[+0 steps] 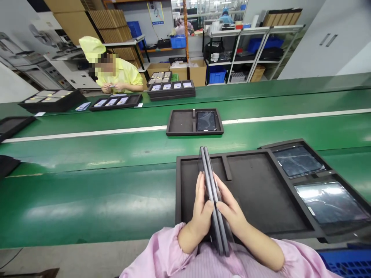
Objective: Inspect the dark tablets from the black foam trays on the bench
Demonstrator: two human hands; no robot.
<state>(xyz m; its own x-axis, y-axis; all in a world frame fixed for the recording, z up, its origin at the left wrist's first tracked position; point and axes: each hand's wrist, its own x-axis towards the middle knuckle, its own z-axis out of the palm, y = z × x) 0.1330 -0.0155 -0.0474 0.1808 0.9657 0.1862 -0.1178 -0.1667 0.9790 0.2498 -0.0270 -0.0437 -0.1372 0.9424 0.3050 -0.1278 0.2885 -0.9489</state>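
Observation:
Two slim dark tablets [213, 200] stand on edge side by side, upright, with their long edges facing me. My left hand [201, 210] presses flat on the left one, and my right hand [232, 208] on the right one, thumbs near the top edges. Both are held over the near edge of a black foam tray [252, 185] with two compartments and nothing in them that I can see. To its right, another black tray [314, 175] holds two tablets in clear film [330, 200], screens up.
Farther back on the green belt [101, 150] lies a black tray [181, 133] with one tablet [206, 121]. Across the belt, a person in yellow [127, 73] works beside trays of cards [116, 103]. A blue basket [348, 262] sits at the lower right.

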